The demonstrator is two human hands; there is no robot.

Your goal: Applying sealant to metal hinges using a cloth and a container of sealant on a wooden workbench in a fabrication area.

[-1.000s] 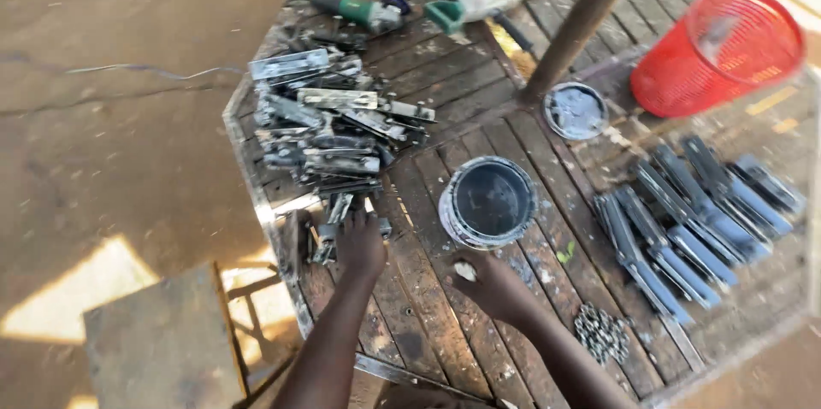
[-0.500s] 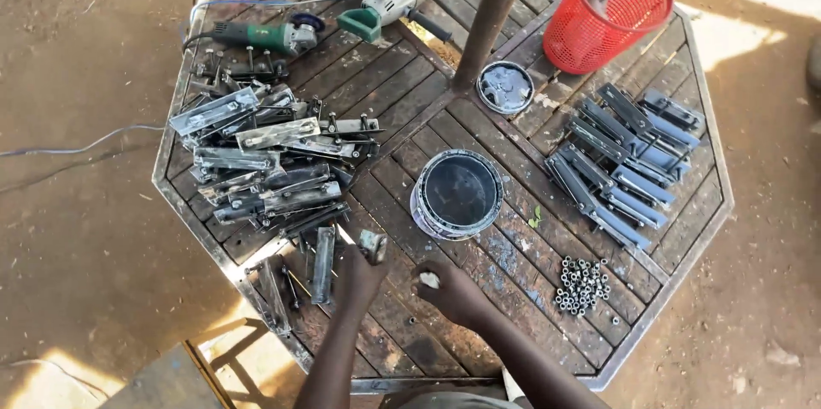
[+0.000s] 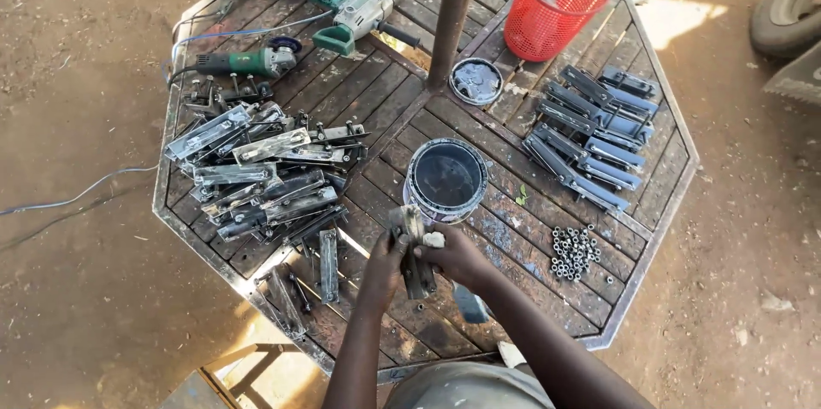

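Observation:
My left hand [image 3: 386, 265] grips a flat grey metal bracket [image 3: 414, 262], held upright over the near part of the wooden octagonal table [image 3: 376, 110]. My right hand [image 3: 457, 255] closes on the same bracket from the right, with a small pale lump [image 3: 434, 240] pinched in its fingers. Just beyond both hands stands an open dark paint tin [image 3: 445, 179]. Its lid [image 3: 475, 82] lies farther back by the metal pole [image 3: 452, 11].
A heap of bare metal brackets [image 3: 256, 174] covers the table's left side, and painted dark ones [image 3: 594, 135] lie in rows at the right. Small nuts [image 3: 573, 252], a red mesh basket [image 3: 554, 3] and several power tools [image 3: 325, 7] also sit there. A stool [image 3: 248, 375] stands near left.
Both hands have come together and lifted a bracket off the table near the tin. The camera view has shifted, bringing the whole table into sight.

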